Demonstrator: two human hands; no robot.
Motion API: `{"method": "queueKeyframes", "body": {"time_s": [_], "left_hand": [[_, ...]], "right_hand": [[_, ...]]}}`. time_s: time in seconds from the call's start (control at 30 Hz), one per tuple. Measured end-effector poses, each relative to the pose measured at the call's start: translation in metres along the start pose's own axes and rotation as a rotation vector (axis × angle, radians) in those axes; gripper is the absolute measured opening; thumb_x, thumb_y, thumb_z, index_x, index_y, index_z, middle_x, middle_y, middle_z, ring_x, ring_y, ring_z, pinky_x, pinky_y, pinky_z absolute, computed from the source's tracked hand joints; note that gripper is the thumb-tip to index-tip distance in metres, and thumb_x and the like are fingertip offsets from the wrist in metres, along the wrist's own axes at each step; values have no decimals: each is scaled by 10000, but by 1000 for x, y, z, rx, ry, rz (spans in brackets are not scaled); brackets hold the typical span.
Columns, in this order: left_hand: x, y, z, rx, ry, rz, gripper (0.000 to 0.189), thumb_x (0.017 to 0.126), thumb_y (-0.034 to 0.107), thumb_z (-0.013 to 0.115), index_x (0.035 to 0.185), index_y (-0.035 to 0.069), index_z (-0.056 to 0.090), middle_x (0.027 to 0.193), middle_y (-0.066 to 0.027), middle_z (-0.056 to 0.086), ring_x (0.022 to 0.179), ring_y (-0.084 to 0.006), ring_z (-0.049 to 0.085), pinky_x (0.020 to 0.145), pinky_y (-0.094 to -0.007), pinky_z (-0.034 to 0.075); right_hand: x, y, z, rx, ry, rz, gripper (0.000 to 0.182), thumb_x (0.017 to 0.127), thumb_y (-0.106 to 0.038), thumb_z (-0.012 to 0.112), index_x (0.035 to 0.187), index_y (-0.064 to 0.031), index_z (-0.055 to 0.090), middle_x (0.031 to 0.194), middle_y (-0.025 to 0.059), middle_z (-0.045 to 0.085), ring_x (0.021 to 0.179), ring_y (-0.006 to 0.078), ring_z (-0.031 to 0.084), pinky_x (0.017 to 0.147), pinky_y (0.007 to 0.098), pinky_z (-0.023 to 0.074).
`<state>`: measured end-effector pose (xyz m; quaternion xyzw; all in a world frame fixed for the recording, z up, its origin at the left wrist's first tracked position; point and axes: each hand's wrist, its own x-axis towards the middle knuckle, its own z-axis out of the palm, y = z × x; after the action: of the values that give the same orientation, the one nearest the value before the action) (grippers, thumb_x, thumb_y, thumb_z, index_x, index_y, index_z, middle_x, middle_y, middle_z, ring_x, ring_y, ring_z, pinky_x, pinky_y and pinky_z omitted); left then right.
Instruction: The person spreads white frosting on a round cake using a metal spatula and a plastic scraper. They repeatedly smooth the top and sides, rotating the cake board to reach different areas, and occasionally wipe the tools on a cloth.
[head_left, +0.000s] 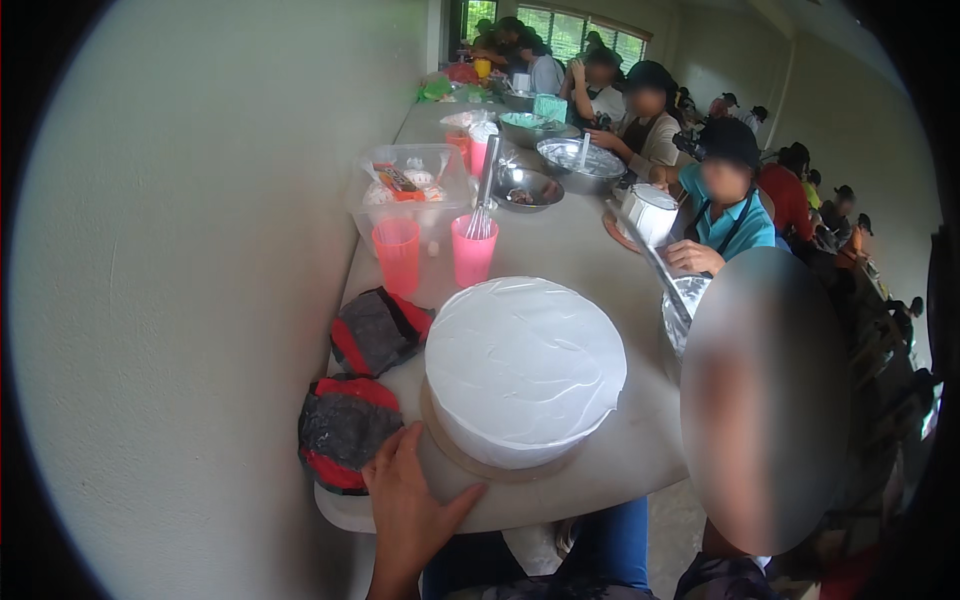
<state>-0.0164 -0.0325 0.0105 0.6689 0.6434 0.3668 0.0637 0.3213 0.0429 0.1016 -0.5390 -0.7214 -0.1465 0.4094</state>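
A round white-coated cake (525, 360) sits on a brown round board (480, 471) near the table's front end. My left hand (412, 499) rests at the near left of the board, holding nothing, thumb and fingers apart. Its fingertips reach the edge of a red and grey cloth pad (349, 431). My right forearm rises on the right, and a blurred patch (757, 405) hides the hand. A long flat metal spatula (652, 259) slants over a metal bowl (686, 300) of white cream beside that patch. Whether my right hand grips the spatula cannot be seen.
Another red and grey pad (379, 330) lies left of the cake. Behind stand an orange cup (396, 255), a pink cup (474, 259) holding a whisk (484, 187), and a clear plastic tub (409, 214). A person (724, 202) works beside a smaller white cake (649, 214). A wall (225, 300) borders the left.
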Motion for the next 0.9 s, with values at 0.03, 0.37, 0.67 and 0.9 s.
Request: {"method": "queueKeyframes", "body": {"time_s": [0.03, 0.37, 0.67, 0.9], "left_hand": [[0, 0, 0, -3, -5, -1, 980, 667, 331, 965, 1434, -52, 490, 1332, -301, 606, 1299, -433, 544, 1085, -520, 360], [1, -2, 1, -33, 20, -3, 892, 678, 303, 954, 1384, -53, 541, 1303, -282, 642, 1278, -428, 572, 1071, -509, 378], [1, -2, 2, -32, 33, 3, 864, 685, 286, 950, 1369, -57, 549, 1290, -272, 653, 1269, -426, 582, 1063, -506, 380], [1, -2, 2, -23, 45, 16, 856, 692, 284, 943, 1371, -54, 547, 1283, -261, 657, 1259, -419, 586, 1056, -509, 383]], "right_hand": [[8, -1, -2, 26, -15, -19, 371, 881, 140, 610, 1231, 23, 645, 1089, 234, 708, 971, 408, 725, 823, 391, 580], [34, -5, 18, 182, -157, -64, 368, 806, 143, 687, 1147, 16, 744, 1069, 234, 748, 976, 407, 748, 849, 408, 602], [43, -1, 20, 183, -204, -48, 352, 793, 117, 699, 1130, 25, 748, 1047, 239, 747, 953, 409, 743, 856, 409, 592], [42, 2, 23, 175, -211, -49, 348, 789, 112, 698, 1121, 21, 753, 1048, 235, 750, 962, 410, 741, 873, 416, 587]]}}
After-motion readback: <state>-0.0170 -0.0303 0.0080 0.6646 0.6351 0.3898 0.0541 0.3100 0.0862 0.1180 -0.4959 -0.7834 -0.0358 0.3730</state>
